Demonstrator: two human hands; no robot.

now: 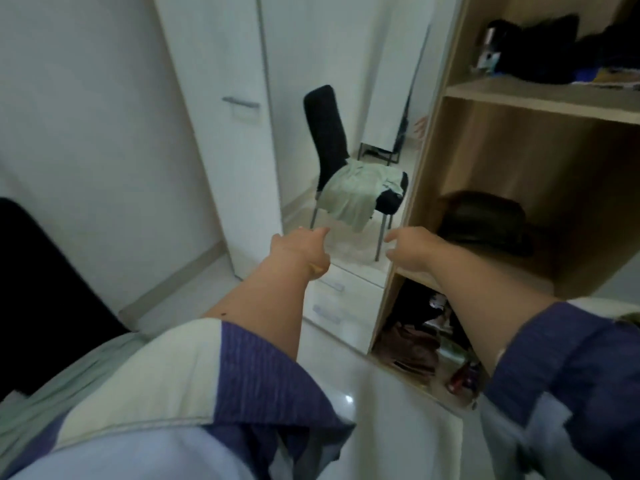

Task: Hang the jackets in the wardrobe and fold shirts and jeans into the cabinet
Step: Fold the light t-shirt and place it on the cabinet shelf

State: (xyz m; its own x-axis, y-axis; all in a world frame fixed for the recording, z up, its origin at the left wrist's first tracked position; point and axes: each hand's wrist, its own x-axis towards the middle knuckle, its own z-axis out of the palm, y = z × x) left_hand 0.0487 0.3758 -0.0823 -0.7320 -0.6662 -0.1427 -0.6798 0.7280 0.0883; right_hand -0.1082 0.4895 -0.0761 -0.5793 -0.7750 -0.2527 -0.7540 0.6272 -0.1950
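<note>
Reaching forward toward the centre of the frame, both arms are stretched out with nothing held in either hand. The left hand is seen just left of centre, its fingers loosely extended and pointing up-frame; the right hand is seen just right of centre, its fingers slightly bent and spread, with no garment between them. Motion blur softens the fingertips, so finer detail cannot be told.

A pale green garment, judged to be a shirt, is draped over the seat of a dark chair directly above the hands in the picture. It lies beyond both hands and apart from them, roughly on the midline between them, so neither hand is clearly nearer. Its long axis appears to run from the upper right of the seat down to the lower left, where a flap hangs over the front edge.

The open wooden cabinet fills the right of the frame; a dark folded item rests on its middle shelf, and mixed clutter sits on the shelves above and below. White wardrobe doors stand at upper left.

It is judged that the garment is to be gathered next, which would call for a further reach forward with both hands.
</note>
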